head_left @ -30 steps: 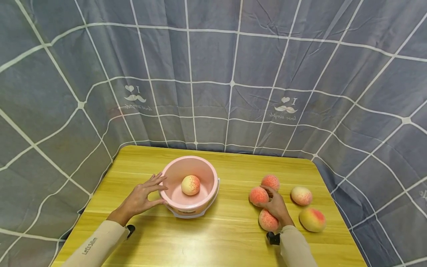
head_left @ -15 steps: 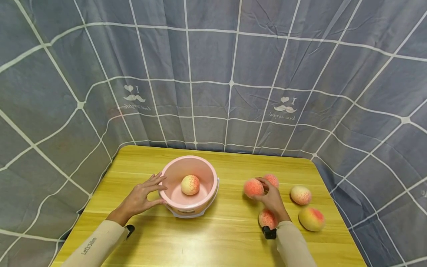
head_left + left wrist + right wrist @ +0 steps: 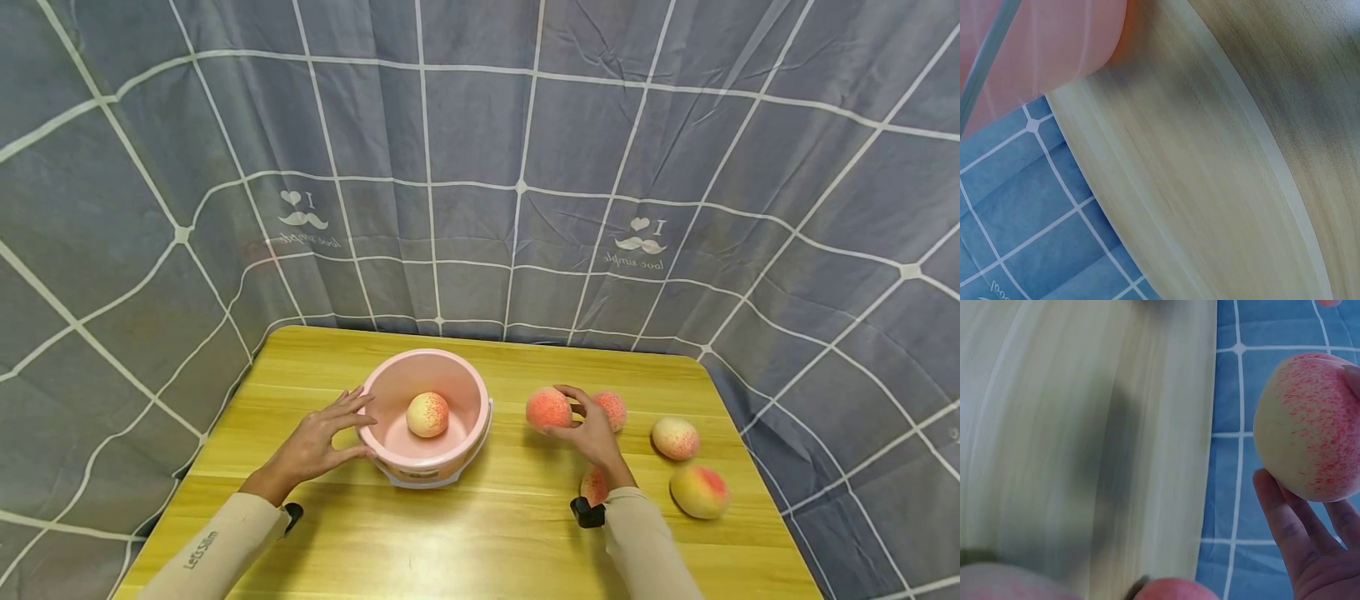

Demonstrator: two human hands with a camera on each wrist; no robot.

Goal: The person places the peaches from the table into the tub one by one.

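Note:
A pink bucket [image 3: 390, 458] stands on the table with one peach [image 3: 428, 415] lying inside it. My left hand [image 3: 318, 437] rests against the bucket's left side, its fingers fairly straight and spread along the rim. To the right of the bucket, my right hand [image 3: 595, 429] holds a red-speckled peach [image 3: 548, 409] between thumb and fingers, above the table. In the right wrist view that held peach [image 3: 1307, 428] shows a pale side, with fingertips against its underside. The left wrist view catches only the bucket's wall [image 3: 1041, 50] and handle, not the hand.
Behind the right hand lies a red peach [image 3: 611, 410]; another peach [image 3: 594, 486] is partly hidden under the wrist. Farther right lie a pale peach [image 3: 676, 438] and a yellow-red peach [image 3: 700, 492]. A grey checked curtain [image 3: 480, 208] hangs beyond the wooden table [image 3: 480, 550].
My right hand has lifted the red-speckled peach from among the others and carried it left toward the bucket. The left hand and the bucket have stayed in place.

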